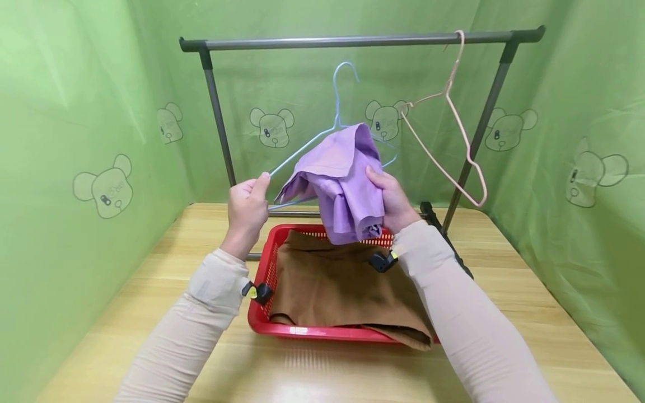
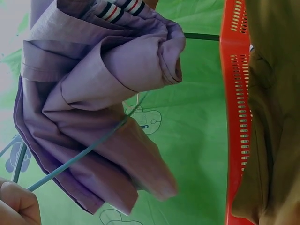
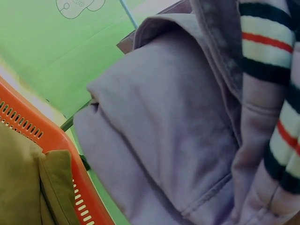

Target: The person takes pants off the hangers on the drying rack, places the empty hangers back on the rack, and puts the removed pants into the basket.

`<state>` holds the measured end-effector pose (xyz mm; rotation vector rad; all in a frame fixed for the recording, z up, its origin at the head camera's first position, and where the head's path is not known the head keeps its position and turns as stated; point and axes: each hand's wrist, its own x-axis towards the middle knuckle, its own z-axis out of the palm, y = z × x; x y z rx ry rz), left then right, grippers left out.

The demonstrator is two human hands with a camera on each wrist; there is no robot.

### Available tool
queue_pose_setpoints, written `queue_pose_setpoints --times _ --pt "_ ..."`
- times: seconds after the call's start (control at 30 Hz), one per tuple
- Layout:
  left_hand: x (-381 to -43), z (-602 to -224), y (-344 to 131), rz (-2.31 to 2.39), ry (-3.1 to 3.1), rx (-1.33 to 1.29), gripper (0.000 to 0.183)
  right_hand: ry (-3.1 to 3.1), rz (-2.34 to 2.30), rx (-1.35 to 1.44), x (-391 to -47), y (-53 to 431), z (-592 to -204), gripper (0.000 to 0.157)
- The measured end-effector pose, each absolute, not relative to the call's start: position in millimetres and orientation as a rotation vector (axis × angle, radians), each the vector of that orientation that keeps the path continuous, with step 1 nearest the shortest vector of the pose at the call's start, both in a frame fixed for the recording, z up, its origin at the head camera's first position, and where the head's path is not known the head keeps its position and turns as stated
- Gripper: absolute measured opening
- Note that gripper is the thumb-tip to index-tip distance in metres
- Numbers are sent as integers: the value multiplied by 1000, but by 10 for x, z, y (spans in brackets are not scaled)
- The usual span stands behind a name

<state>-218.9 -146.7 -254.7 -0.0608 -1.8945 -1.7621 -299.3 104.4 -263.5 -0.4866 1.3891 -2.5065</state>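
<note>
My left hand (image 1: 247, 210) grips the left corner of a light-blue wire hanger (image 1: 302, 148), whose hook points up and is free of the rack bar. A bunched purple garment (image 1: 342, 168) lies over the hanger's middle, hiding part of its lower bar. My right hand (image 1: 395, 201) holds the garment's right side, thumb on top and the other fingers hidden behind the cloth. In the left wrist view the hanger's bar (image 2: 84, 152) crosses in front of the purple folds (image 2: 126, 65). Striped bands (image 3: 267, 42) in dark, white and red show on the garment in the right wrist view.
Below the hands, a red basket (image 1: 327, 333) on the wooden table (image 1: 201, 336) holds a brown garment (image 1: 342, 285), which overhangs its front right rim. Behind stands a grey metal rack (image 1: 302, 43), with a pink hanger (image 1: 459, 123) hooked at the bar's right. Green curtains (image 1: 101, 84) surround the table.
</note>
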Motion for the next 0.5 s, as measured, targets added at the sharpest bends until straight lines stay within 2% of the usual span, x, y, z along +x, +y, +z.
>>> queue_pose_setpoints --times 0.5 --pt "-2221 -2576 -1483 -1743 -1909 -46 49 1372 -2510 -498 -2993 1060 -2611 19"
